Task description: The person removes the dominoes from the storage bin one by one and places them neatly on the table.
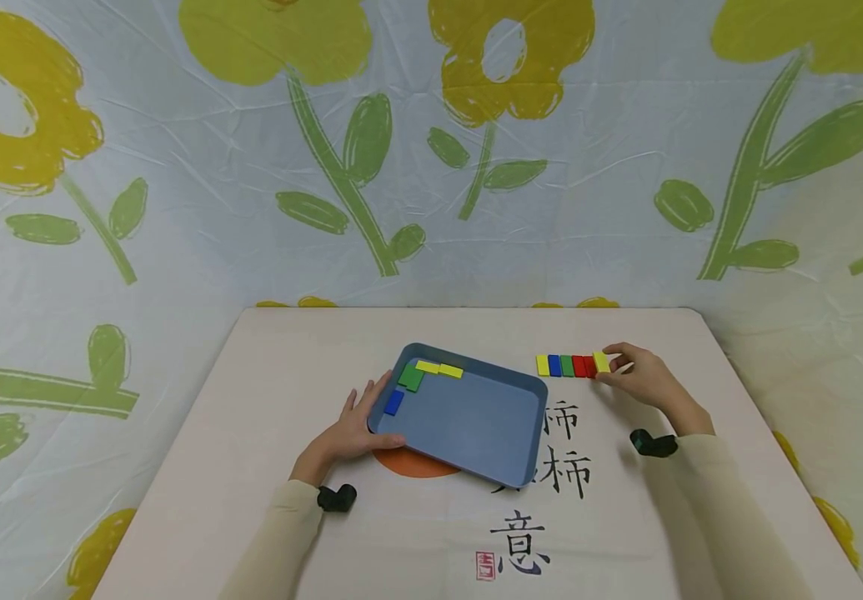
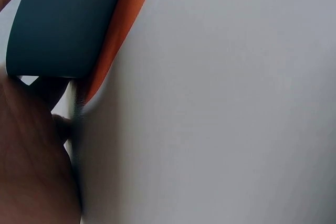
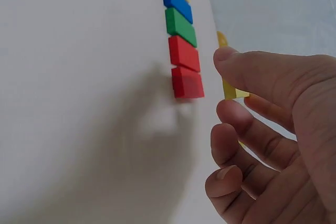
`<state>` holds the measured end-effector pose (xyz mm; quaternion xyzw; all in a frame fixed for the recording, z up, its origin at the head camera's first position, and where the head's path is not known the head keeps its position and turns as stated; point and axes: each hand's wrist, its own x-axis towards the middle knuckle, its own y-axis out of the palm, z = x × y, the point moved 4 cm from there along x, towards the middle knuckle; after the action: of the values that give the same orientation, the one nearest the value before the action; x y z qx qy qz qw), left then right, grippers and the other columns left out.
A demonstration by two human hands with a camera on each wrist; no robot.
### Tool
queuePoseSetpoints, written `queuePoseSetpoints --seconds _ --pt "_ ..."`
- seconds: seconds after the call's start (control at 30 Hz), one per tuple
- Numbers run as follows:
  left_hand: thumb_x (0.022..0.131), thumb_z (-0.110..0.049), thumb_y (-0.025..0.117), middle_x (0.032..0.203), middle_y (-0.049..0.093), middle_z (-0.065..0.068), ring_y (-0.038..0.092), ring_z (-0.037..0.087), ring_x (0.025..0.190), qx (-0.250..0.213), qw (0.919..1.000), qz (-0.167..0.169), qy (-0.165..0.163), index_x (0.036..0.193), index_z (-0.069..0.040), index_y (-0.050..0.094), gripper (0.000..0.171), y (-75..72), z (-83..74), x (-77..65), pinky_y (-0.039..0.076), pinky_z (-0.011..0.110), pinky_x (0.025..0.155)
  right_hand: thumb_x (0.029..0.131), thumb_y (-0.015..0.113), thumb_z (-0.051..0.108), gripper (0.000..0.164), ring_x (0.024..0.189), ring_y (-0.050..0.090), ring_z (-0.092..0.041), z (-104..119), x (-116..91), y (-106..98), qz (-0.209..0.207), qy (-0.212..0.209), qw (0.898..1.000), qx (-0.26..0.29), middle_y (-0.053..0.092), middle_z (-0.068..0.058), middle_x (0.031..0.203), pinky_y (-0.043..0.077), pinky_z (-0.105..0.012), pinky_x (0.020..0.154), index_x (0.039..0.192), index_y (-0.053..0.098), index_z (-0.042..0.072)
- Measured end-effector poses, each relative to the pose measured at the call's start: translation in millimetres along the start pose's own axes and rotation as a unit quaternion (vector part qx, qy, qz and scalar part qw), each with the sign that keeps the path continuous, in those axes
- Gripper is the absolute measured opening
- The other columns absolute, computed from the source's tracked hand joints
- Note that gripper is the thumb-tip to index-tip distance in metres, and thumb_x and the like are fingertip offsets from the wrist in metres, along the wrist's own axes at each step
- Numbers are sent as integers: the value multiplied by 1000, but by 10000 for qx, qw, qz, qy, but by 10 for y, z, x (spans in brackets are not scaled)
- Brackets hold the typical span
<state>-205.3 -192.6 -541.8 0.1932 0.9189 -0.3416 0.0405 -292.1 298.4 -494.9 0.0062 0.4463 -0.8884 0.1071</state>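
Note:
My right hand (image 1: 644, 377) pinches a small yellow block (image 1: 601, 362) between thumb and fingers, at the right end of a row of blocks. In the right wrist view this yellow block (image 3: 229, 91) is held above the table, apart from the nearest red block (image 3: 187, 83). The row also has another red, a green (image 1: 567, 366), a blue (image 1: 554, 366) and a yellow block (image 1: 543, 365). My left hand (image 1: 348, 431) holds the near left corner of a blue-grey tray (image 1: 476, 425). Inside lie two yellow blocks (image 1: 450, 371), green (image 1: 411, 377) and a blue block (image 1: 393, 402).
The tray lies slantwise on a pale tabletop (image 1: 251, 467) printed with black characters (image 1: 521, 542), a red seal and an orange shape (image 1: 416, 463), partly covered by the tray. A flowered cloth (image 1: 596, 183) hangs behind and beside the table.

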Motion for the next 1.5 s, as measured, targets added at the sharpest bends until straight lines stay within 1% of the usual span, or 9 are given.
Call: queuePoseSetpoints --seconds 0.17,0.37,0.67,0.87,1.07,1.23,1.4,1.5 --pt "73 -57 77 163 3 -5 -7 22 151 17 10000 9 28 153 -46 1 110 -2 -1 3 -13 53 118 86 74 31 58 97 61 -33 -92 10 16 37 41 10000 5 61 -18 104 54 -37 74 129 52 -2" --pt "73 -58 76 163 3 -5 -7 23 151 43 10000 -2 5 151 -50 0 110 -5 2 0 -12 53 118 86 73 32 61 98 59 -34 -174 46 53 154 226 9996 26 58 -20 109 54 -38 76 131 50 -2" --pt "73 -59 75 163 1 -6 -10 22 150 17 9999 67 -78 151 -50 -1 109 5 2 -4 -10 55 118 87 73 30 59 90 59 -30 -261 101 115 189 363 9991 68 58 -22 111 55 -33 73 131 49 -2" --pt "73 -59 75 163 0 -5 -14 24 150 -26 9998 85 -157 151 -50 -1 109 12 20 1 -7 62 116 88 72 28 59 91 56 -29 -287 126 144 198 427 9989 24 57 -21 110 54 -34 76 133 47 -2" --pt "73 -59 75 163 -1 -6 -14 23 150 -47 9998 78 -176 150 -52 -1 108 19 38 7 -7 62 116 89 70 27 59 90 55 -28 -289 132 150 249 477 9985 67 56 -20 109 52 -32 75 134 47 -2" --pt "73 -59 76 163 0 -6 -13 22 150 -50 9998 59 -175 150 -53 -1 108 15 34 1 -7 61 117 89 70 27 59 94 52 -31 -279 134 146 263 574 9980 73 55 -19 109 50 -34 78 135 46 -1" --pt "73 -59 76 163 -1 -4 -16 24 149 -61 9997 55 -215 149 -54 -1 108 20 44 -4 -4 65 115 88 71 28 59 94 50 -30 -295 150 156 242 646 9976 92 53 -17 105 47 -29 74 134 47 0" --pt "73 -59 76 163 -1 -5 -15 23 150 -27 9998 62 -173 149 -53 -1 108 21 40 2 -5 64 116 88 71 28 58 94 50 -30 -312 158 162 268 694 9972 105 53 -16 105 47 -27 73 134 47 0"
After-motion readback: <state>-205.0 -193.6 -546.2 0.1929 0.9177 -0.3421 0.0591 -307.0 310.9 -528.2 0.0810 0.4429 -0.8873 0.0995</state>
